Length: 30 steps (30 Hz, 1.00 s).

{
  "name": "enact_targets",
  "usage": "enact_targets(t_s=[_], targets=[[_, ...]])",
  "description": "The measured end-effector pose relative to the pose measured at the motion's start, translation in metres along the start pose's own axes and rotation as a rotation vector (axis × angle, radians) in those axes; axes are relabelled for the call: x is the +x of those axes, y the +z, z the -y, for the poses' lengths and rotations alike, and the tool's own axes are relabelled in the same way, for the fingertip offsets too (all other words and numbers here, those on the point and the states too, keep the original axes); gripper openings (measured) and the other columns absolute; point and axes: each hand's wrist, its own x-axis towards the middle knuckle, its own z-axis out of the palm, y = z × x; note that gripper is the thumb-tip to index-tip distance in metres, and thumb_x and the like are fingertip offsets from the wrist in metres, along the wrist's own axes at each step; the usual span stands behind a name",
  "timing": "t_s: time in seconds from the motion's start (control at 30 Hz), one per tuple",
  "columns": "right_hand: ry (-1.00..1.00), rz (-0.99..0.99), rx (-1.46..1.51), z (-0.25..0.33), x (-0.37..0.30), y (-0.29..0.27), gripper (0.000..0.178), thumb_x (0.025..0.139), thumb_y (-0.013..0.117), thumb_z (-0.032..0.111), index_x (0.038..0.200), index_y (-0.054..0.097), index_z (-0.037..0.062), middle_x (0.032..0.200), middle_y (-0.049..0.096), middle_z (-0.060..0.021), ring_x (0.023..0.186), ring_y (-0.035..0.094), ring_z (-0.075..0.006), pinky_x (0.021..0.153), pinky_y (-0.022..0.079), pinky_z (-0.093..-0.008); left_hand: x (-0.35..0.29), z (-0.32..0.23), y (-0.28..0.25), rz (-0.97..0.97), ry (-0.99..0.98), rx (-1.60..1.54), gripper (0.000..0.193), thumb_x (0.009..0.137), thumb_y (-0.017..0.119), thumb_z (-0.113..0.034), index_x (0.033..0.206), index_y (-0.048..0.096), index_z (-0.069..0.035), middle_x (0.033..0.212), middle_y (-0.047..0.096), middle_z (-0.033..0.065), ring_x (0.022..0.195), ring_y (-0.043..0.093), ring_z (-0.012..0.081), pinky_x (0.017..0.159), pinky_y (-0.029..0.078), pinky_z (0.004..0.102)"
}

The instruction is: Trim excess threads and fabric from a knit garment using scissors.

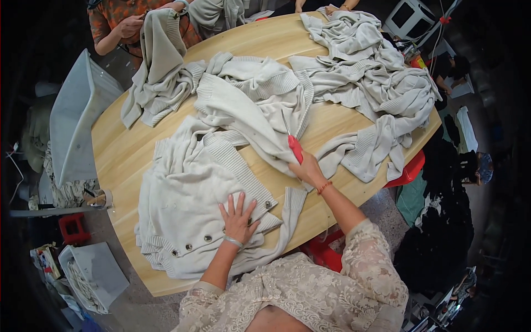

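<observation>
A light grey knitted cardigan (188, 188) with dark buttons lies spread on the near left of the table. My left hand (238, 218) rests flat on it beside the button band, fingers spread and holding nothing. My right hand (311, 170) is closed around a red-handled tool (295, 149) with a slim pointed metal tip; its exact kind is not clear. The tip points away from me, over a second light grey knit garment (238, 105) whose sleeve reaches toward my right hand. Near that hand lies another crumpled grey knit (365, 155).
More grey knits (359, 72) are heaped at the far right of the wooden table (116, 166). Across the table, a person's hand (131, 26) lifts a grey garment. A large white bin (83, 116) stands at the left; red stools (406, 169) and dark cloth (437, 238) are at the right.
</observation>
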Motion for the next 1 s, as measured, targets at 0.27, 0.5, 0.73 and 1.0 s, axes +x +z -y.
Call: enact_targets(t_s=[0.27,0.5,0.73,1.0], targets=[[-0.305,0.141,0.4,0.112,-0.126,-0.026,0.04,0.073,0.069,0.018,0.106,0.058,-0.0004,0.081,0.062,-0.0169,0.076,0.061,-0.0218,0.072,0.048,-0.0337,0.062,-0.065,-0.063,-0.497,0.231,-0.556,0.091,0.068,0.077,-0.017,0.144,0.027,-0.006,0.146,0.021,0.0313,0.133,0.029,0.0455,0.105,0.034,0.044],[-0.393,0.144,0.26,0.095,-0.121,-0.052,0.047,0.068,0.081,0.03,0.102,0.06,0.0046,0.077,0.061,-0.0113,0.071,0.061,-0.023,0.067,0.049,-0.0333,0.029,-0.063,-0.121,-0.534,0.14,-0.731,0.019,0.076,0.068,-0.005,0.094,0.063,0.001,0.098,0.061,0.0128,0.085,0.06,0.02,0.075,0.048,0.0291],[-0.367,-0.117,-0.076,0.02,-0.044,0.015,0.049,0.073,0.071,0.019,0.117,0.052,0.0117,0.11,0.06,-0.0187,0.098,0.058,-0.0383,0.08,0.049,-0.0442,-0.002,-0.085,-0.203,-0.704,0.284,-0.801,0.017,0.078,0.07,-0.007,0.09,0.058,-0.002,0.093,0.061,0.018,0.08,0.061,0.0223,0.071,0.051,0.0302],[-0.181,-0.107,-0.077,0.018,-0.032,-0.005,0.02,0.076,0.059,0.01,0.095,0.063,0.0062,0.087,0.064,-0.0214,0.086,0.06,-0.0412,0.073,0.047,-0.0438,0.024,-0.059,-0.271,-0.803,0.21,0.111,0.024,0.084,0.059,-0.002,0.107,0.058,0.001,0.097,0.062,0.012,0.09,0.06,0.0269,0.083,0.047,0.0348]])
